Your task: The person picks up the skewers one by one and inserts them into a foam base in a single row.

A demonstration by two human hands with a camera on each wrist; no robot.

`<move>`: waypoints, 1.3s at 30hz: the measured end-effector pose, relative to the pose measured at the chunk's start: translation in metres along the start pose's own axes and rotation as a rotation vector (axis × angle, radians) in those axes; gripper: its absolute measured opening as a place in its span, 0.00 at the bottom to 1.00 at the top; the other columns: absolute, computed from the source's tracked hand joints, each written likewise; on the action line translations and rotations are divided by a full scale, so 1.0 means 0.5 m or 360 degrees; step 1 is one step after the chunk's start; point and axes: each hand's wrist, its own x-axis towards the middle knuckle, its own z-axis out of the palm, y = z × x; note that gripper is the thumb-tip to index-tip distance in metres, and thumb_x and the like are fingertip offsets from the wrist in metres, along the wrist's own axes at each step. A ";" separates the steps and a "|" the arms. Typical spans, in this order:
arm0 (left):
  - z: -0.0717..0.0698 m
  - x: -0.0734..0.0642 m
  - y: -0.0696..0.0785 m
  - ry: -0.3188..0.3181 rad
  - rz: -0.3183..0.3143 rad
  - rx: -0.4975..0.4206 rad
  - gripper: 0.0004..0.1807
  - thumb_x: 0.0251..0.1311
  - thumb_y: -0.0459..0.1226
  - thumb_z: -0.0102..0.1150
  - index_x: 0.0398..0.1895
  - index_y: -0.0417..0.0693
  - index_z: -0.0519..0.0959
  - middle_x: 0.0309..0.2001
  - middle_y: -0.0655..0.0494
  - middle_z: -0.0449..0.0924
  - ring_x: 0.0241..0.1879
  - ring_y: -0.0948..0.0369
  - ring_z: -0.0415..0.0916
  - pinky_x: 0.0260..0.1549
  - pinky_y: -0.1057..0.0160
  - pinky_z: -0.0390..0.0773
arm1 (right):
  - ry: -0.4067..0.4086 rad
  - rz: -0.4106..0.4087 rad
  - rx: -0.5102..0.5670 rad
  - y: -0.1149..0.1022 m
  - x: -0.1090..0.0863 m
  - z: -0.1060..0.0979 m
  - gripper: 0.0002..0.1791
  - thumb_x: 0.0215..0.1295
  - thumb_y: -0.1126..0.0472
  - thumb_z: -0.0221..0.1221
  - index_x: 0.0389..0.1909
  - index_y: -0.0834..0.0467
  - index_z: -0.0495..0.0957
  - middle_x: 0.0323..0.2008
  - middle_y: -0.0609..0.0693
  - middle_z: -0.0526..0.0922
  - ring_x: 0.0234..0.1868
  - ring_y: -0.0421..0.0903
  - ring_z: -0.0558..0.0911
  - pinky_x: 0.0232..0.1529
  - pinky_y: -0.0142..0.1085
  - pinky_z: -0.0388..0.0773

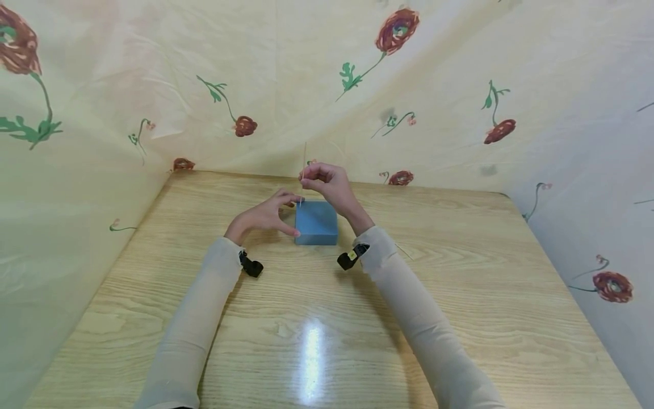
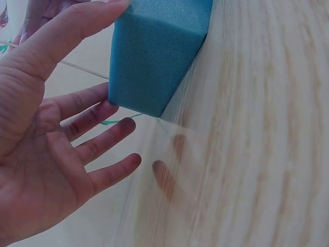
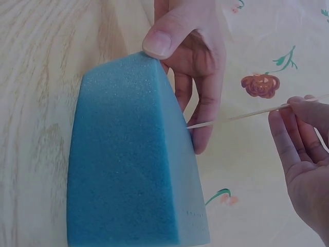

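gripping a blue block (image 1: pixel 319 218) are left fingers (image 2: pixel 85 99), with right fingers (image 1: pixel 319 168) pinching a thin stick (image 3: pixel 249 115) over it.

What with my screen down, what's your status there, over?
Right hand pinches thin stick, tip at top of blue block. Left hand holds block. Its fingertips sit near the stick's tip.

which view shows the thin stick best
Right wrist: the thin stick shows large there, running from the right hand to the blue block. The head view shows just a faint line; in the left wrist view the left hand covers part.
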 end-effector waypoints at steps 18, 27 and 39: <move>0.000 0.001 0.000 -0.0007 -0.0005 0.0003 0.49 0.54 0.37 0.77 0.78 0.44 0.61 0.72 0.44 0.53 0.73 0.42 0.55 0.71 0.40 0.61 | -0.0047 -0.0019 -0.0147 -0.006 0.005 -0.003 0.07 0.68 0.71 0.63 0.42 0.72 0.83 0.41 0.55 0.87 0.40 0.51 0.86 0.49 0.33 0.84; 0.002 0.002 -0.001 -0.0006 0.0002 0.0003 0.48 0.55 0.37 0.76 0.78 0.44 0.61 0.72 0.44 0.53 0.72 0.42 0.56 0.71 0.39 0.61 | -0.0047 -0.0005 -0.0174 -0.007 0.003 -0.004 0.08 0.68 0.70 0.63 0.43 0.72 0.83 0.44 0.64 0.86 0.43 0.57 0.86 0.46 0.31 0.83; 0.002 0.003 -0.002 -0.0002 0.0020 0.0023 0.48 0.54 0.36 0.77 0.77 0.44 0.62 0.71 0.44 0.54 0.72 0.42 0.56 0.71 0.40 0.61 | -0.0062 -0.0015 -0.0196 -0.008 0.001 -0.003 0.08 0.68 0.71 0.63 0.44 0.72 0.83 0.45 0.66 0.85 0.41 0.43 0.86 0.46 0.30 0.82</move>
